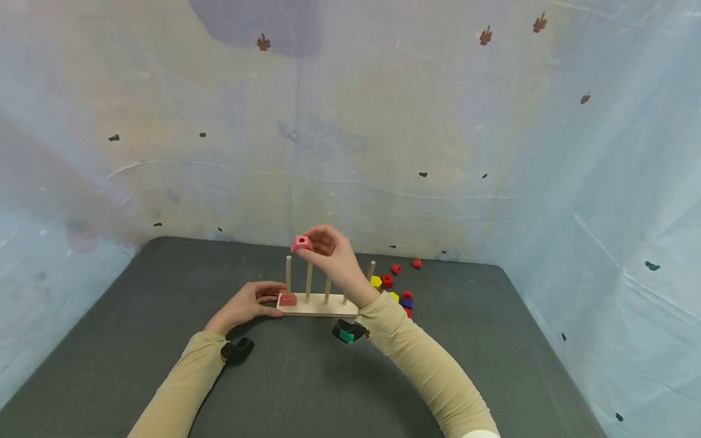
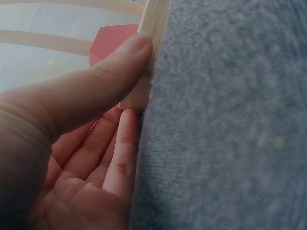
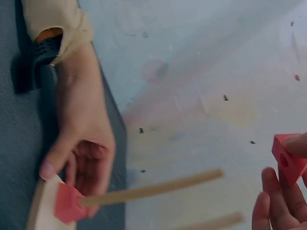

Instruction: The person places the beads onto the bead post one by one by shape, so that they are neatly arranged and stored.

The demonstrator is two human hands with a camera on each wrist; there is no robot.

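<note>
A pale wooden peg stand [image 1: 317, 308] with several upright pegs sits on the dark table. My left hand [image 1: 249, 304] holds its left end, thumb [image 2: 134, 45] against the front edge and fingers behind. Around the foot of the leftmost peg [image 1: 288, 271] sits a red block [image 1: 287, 300]. Higher up, my right hand [image 1: 336, 261] pinches another red block [image 1: 302, 244] with a hole through it, above and apart from the peg tops. In the right wrist view this held block [image 3: 283, 148] is at the right edge. My right forearm hides part of the stand's right end.
Right of the stand lie loose blocks: several red ones, such as a red block [image 1: 387, 281], yellow ones [image 1: 376, 281] and a dark blue one [image 1: 406, 302]. The dark table [image 1: 263, 383] ends at a pale hanging sheet [image 1: 350, 121] behind.
</note>
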